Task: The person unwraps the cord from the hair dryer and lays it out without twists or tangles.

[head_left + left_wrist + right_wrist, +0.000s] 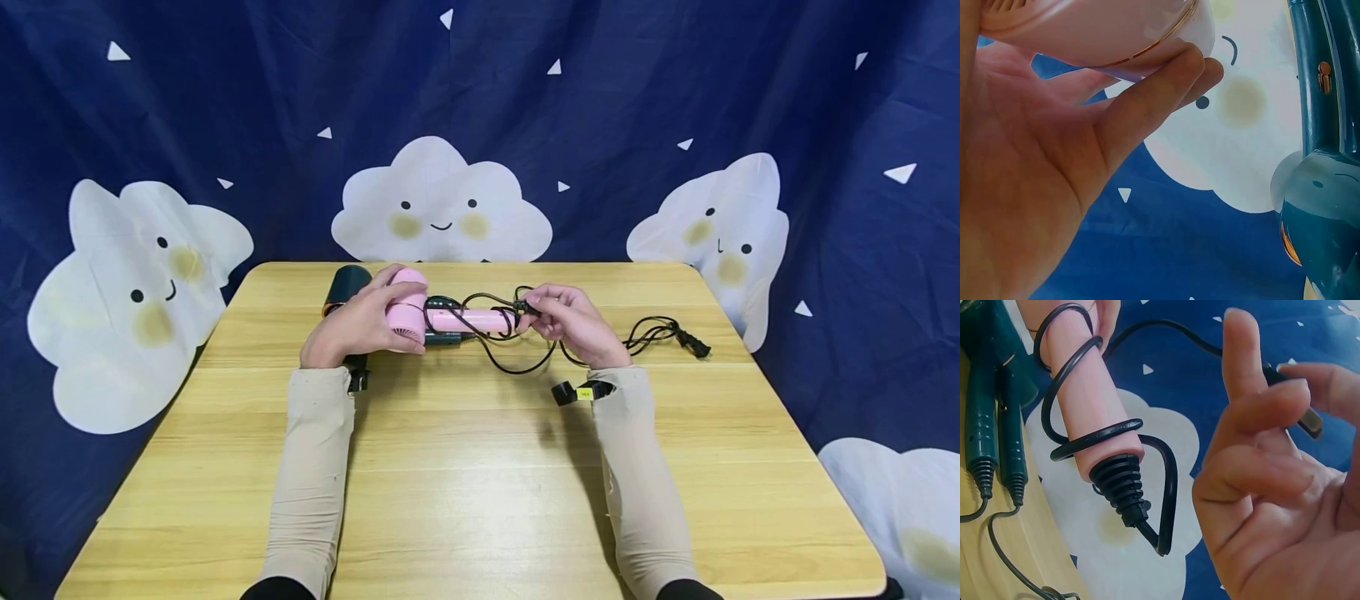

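Note:
A pink hair dryer (pixel 407 310) is up off the table, its rounded head in the grip of my left hand (pixel 352 323). Fingers lie over the head's far side in the left wrist view. Black cord (pixel 1094 439) loops several times around the pink handle (pixel 1088 394). At the handle's end, my right hand (pixel 576 323) pinches the cord's black plug (pixel 1312 422), whose metal prongs stick out between thumb and fingers. Two dark green hair dryers (pixel 982 419) lie on the table behind the pink one, partly hidden by it and my left hand in the head view.
The green dryers' bundled cord and black plug (pixel 692 342) lie on the wooden table (pixel 465 500) to the right. A dark blue curtain (pixel 600 100) with cloud prints hangs close behind the table. Black wrist cameras (pixel 581 392) are strapped at both sleeves.

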`<state>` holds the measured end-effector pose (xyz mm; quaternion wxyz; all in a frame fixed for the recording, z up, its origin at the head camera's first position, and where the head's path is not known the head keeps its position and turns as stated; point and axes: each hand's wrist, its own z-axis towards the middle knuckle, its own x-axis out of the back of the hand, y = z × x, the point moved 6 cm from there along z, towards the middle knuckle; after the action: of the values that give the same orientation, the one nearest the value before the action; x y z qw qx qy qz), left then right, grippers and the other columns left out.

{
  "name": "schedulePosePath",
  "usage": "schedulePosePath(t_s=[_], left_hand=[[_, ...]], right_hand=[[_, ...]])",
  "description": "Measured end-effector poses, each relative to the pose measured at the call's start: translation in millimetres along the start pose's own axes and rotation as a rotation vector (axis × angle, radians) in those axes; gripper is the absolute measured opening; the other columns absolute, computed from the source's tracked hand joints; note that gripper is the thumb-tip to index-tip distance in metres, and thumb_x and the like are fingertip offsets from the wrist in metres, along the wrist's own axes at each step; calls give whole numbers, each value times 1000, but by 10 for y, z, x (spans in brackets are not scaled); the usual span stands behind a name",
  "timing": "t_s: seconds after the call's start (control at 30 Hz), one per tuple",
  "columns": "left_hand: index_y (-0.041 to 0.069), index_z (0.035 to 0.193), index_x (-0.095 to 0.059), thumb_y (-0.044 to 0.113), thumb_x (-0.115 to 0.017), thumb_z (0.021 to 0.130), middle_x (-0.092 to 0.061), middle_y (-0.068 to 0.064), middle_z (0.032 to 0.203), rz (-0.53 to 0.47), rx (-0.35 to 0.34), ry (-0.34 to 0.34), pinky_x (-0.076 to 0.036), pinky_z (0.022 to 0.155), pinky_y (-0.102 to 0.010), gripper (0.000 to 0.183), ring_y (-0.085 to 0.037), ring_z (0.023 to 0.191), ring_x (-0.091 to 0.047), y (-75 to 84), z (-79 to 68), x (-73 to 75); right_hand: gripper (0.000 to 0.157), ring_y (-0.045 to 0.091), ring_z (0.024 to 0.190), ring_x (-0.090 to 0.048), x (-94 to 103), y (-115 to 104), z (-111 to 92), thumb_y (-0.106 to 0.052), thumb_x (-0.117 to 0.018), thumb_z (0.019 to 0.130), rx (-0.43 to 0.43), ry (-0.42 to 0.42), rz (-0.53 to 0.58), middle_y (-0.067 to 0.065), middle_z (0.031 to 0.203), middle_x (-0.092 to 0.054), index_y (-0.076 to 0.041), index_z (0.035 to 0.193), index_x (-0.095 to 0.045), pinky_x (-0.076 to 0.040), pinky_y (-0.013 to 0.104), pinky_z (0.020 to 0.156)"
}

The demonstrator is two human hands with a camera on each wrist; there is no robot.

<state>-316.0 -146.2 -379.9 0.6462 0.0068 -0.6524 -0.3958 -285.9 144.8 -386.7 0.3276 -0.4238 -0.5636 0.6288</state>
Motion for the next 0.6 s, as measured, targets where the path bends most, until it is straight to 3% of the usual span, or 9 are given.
schedulePosePath(t_s=[0.3, 0.6], left_hand=[[35, 136, -54, 65, -88, 55, -32, 5, 152, 23, 6, -9, -48, 96, -45, 93, -24, 122, -46, -5, -3, 2], [36, 135, -55, 58, -91, 56, -33, 5, 151, 11, -1, -12, -49, 93, -44, 89, -23, 121, -47, 14, 3, -12]], right_hand=[[15, 10, 54, -41, -74, 15, -20, -20, -56, 100, -14, -129, -61, 1, 76, -74, -7, 103, -63, -26, 22, 50], [11, 13, 55, -42, -126, 46, -43, -19, -58, 98, -26, -219, -85, 3, 73, -73, -9, 100, -64, -29, 20, 51]])
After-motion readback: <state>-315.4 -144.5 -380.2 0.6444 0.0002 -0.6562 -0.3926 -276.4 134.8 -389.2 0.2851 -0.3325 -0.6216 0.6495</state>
